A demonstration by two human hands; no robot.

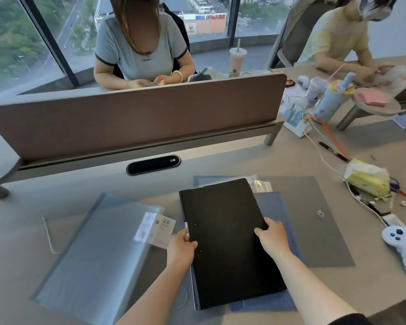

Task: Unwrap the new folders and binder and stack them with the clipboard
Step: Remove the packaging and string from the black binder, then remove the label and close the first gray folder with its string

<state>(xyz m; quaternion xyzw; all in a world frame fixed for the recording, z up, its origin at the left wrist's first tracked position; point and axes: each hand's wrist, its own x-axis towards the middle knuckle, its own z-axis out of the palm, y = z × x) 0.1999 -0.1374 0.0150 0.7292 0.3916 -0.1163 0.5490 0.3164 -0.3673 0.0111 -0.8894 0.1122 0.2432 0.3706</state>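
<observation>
Black binder (223,233) lies flat near the front of the desk (291,158), long axis running away from the wearer and tilted slightly left at the far end. Left hand (180,248) grips the binder's left edge, thumb on top near two small rivets, fingers curled under the edge. Right hand (273,238) rests on the binder's right side, fingers curled over that edge, holding it. Under the binder sits a blue folder (279,219), showing along the right and near sides; both lie on a grey mat (314,207). A small clear packet (261,185) pokes out at the binder's far right corner. To the left, just beside the binder, lies a translucent grey folder (98,249) in wrapping with a white label (156,227) reading "20"; a white cord (48,235) lies at its left. Far side: brown divider panel (136,118) with a black cable slot (153,164) in front of it. Right side of desk: yellow tissue pack (366,178), black pen (333,151), pale plush toy (402,245). Two people sit beyond, one behind the divider, one at far right.
</observation>
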